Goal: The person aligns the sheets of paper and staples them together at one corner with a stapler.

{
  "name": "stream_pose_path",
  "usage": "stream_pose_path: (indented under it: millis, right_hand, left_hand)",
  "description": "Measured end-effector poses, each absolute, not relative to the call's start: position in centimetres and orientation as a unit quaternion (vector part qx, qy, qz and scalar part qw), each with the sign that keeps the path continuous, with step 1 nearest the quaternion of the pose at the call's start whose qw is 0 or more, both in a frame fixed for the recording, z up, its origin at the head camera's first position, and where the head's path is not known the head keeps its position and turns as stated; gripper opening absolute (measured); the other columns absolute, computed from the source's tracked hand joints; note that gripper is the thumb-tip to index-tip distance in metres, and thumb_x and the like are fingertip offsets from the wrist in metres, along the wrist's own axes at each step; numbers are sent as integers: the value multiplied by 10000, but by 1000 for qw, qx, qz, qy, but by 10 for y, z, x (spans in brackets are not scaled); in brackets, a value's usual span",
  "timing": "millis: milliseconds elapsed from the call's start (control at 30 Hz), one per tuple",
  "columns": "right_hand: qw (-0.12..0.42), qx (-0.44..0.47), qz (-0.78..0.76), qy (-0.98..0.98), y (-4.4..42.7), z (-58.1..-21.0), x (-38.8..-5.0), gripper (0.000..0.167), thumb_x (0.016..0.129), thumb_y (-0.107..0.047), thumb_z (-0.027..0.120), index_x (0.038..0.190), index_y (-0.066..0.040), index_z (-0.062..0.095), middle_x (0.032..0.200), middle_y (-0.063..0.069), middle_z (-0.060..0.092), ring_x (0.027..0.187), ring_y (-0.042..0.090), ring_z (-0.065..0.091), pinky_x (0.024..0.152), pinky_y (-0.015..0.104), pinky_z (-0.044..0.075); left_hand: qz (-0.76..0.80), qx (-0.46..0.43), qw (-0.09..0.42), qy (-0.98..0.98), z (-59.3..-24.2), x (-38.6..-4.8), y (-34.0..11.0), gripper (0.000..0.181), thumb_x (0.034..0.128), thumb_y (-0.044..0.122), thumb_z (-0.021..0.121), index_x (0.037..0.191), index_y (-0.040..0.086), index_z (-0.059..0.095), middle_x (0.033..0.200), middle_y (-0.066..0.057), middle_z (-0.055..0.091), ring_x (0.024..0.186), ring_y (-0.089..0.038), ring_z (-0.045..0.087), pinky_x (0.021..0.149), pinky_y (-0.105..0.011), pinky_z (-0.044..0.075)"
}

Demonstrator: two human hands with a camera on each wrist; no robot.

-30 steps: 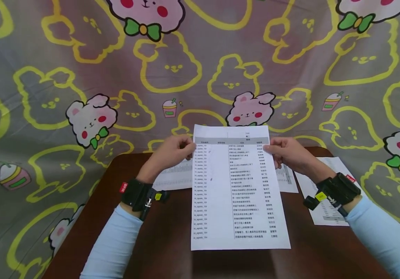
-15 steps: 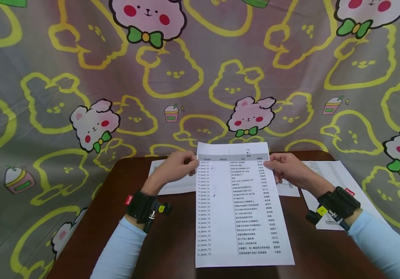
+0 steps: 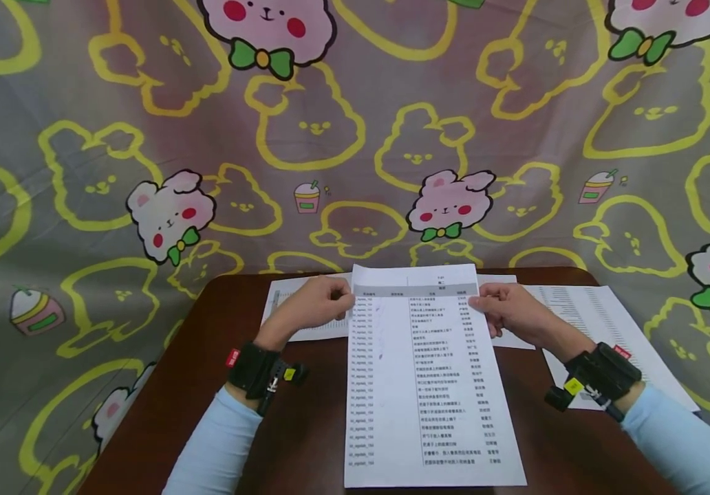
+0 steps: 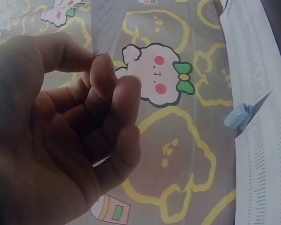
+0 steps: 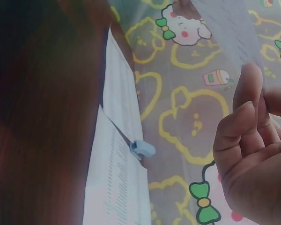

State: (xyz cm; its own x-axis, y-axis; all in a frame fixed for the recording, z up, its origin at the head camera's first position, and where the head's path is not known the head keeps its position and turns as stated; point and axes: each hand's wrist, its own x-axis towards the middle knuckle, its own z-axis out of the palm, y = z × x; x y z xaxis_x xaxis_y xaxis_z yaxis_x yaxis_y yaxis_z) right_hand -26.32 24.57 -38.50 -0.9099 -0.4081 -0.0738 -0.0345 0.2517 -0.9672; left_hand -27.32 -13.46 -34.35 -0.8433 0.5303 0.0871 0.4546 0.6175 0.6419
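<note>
A printed sheet of paper point(image 3: 435, 385) with rows of text hangs upright between both hands above the table. The left hand point(image 3: 313, 307) pinches its left edge near the top; in the left wrist view the thumb and index finger of that hand point(image 4: 75, 117) meet on the paper point(image 4: 107, 26), the other fingers curled. On the opposite edge, the right hand point(image 3: 512, 313) pinches the sheet at about the same height. The right wrist view shows this hand point(image 5: 255, 150) with the paper point(image 5: 234, 33) between thumb and index finger.
Other printed sheets lie on the dark brown table point(image 3: 206, 371), one behind the held paper point(image 3: 318, 333) and one at the right point(image 3: 609, 323). A small light blue object point(image 4: 239, 116) rests on the sheets in the left wrist view. A patterned cloth point(image 3: 355, 124) hangs behind the table.
Both hands and the held sheet appear lower in the head view than a second ago, partly because the view itself has shifted. Each hand still pinches the paper.
</note>
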Motion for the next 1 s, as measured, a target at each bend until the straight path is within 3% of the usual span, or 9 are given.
stream_pose_path:
  millis: [233,600,1000]
  right_hand:
    - [175,-122,-584,783,246,-397,-263,399,963,-377,605,1079,4,596,1025,129,740,623,225,668,523,244,456]
    - [178,-104,-566,799,244,-422,-257,391,950,-377,625,1093,-13,643,911,122,742,555,170,615,508,246,473]
    - [215,-86,-586,777,241,-440,-253,391,941,-363,642,1095,-3,638,909,123,745,526,141,594,494,213,460]
  left_hand:
    - [334,274,66,899,-353,-270,-135,195,953,175,487,782,136,573,647,18,527,523,-141,337,553,-284,325]
    - [322,237,85,913,-374,-271,-131,216,904,192,541,715,152,638,647,27,590,537,-128,437,526,-266,347]
    - [333,217,113,911,-390,-265,-132,228,905,179,572,704,115,659,669,-8,643,551,-121,490,508,-252,364]
